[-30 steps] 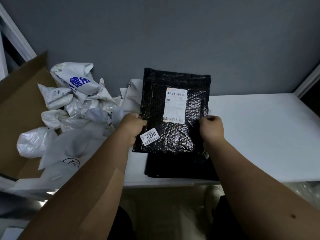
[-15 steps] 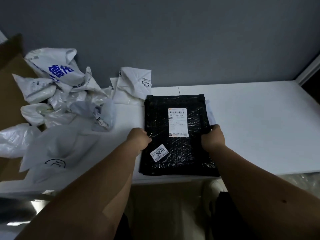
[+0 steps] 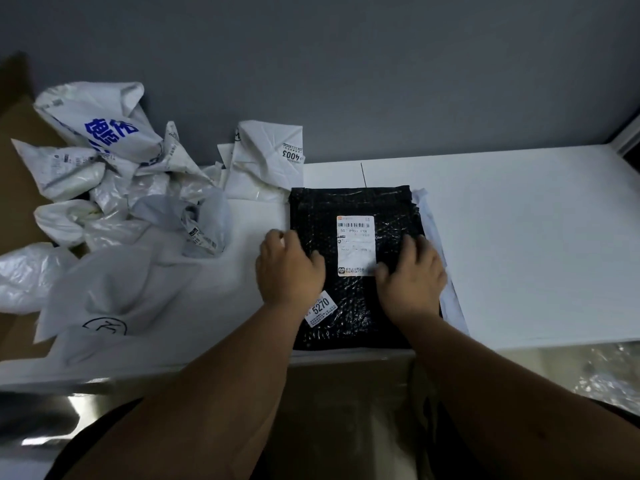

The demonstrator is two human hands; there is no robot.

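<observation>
Black bubble mailer [image 3: 349,303]: lies flat on the white table [image 3: 536,237], close to its near edge, roughly frame centre. Contents not visible; mailer is closed and opaque. A white shipping label [image 3: 356,245] with a barcode sits on its upper face; a small sticker reading 5270 [image 3: 321,308] is at 7 o'clock from the label, partly under the left wrist. A white sheet [image 3: 450,296] shows from under the mailer along its 3 o'clock edge. Cardboard box [image 3: 17,140] at 9 o'clock of the frame: crumpled white bags lie over it, and its interior is mostly hidden. The pile of white poly bags [image 3: 121,188] spreads from the box onto the table, at 9 to 10 o'clock from the mailer. One bag with a 4003 sticker [image 3: 266,150] leans at 11 o'clock, just beside the mailer's far left corner. Table surface at 3 o'clock is plain white. The grey wall [image 3: 346,64] runs behind, at 12 o'clock. Left hand [image 3: 287,268]: palm down over the mailer's 9 o'clock edge, fingers extended, grasping nothing; slightly blurred. Right hand [image 3: 412,271]: palm down on the mailer at 3 o'clock of the label, fingers spread flat, thumb touching the label's lower corner. Both forearms enter from 6 o'clock.
</observation>
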